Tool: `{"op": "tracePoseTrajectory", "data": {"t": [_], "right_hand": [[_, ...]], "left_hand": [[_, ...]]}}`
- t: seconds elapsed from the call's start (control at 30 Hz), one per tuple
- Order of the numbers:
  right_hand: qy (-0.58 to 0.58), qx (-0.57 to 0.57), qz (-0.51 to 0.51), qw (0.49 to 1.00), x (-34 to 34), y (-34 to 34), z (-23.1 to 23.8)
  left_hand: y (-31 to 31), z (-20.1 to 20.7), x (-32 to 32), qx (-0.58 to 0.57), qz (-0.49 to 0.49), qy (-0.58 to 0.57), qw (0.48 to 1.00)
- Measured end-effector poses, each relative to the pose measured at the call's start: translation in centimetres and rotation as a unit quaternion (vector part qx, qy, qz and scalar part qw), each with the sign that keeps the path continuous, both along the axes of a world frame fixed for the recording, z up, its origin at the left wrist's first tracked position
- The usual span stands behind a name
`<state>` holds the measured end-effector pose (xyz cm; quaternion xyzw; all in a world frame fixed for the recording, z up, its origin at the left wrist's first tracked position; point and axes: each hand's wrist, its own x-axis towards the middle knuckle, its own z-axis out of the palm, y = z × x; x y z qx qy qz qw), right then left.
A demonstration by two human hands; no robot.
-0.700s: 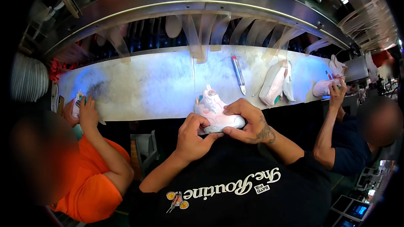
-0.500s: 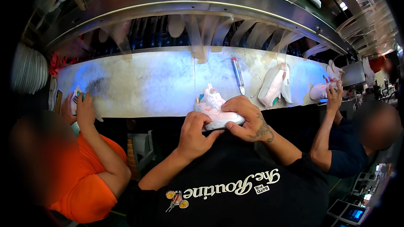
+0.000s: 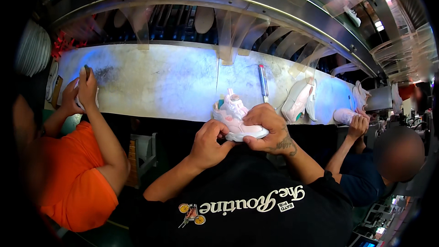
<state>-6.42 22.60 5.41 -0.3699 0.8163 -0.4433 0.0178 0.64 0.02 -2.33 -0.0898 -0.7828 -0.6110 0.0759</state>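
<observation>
A small white shoe point(image 3: 234, 115) with pink patches lies at the near edge of the long pale workbench point(image 3: 164, 82). Both my hands are on it. My right hand point(image 3: 267, 128) wraps over its right end and top. My left hand point(image 3: 209, 142) pinches its lower left side, fingers curled against the sole. The shoe's toe points up and away from me.
A pen-like tool point(image 3: 263, 82) lies on the bench beyond the shoe. Two more white shoes point(image 3: 299, 100) stand to the right. A person in orange at left handles a shoe point(image 3: 84, 96); a person in dark blue at right holds another point(image 3: 347, 116). Metal rails curve overhead.
My hands have stayed on the shoe, with only small shifts of the fingers. The workers on both sides keep handling their shoes.
</observation>
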Motion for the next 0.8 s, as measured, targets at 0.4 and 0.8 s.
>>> {"op": "tracePoseTrajectory", "data": {"t": [0.4, 0.8], "right_hand": [[-0.015, 0.023, 0.033, 0.999, -0.1, 0.9, 0.1], [-0.031, 0.354, -0.129, 0.926, 1.1, 1.1, 3.0]], "left_hand": [[-1.4, -1.0, -4.6, -0.068, -0.12, 0.099, 0.985], [3.5, -1.8, -4.2, -0.193, -0.052, 0.13, 0.971]]}}
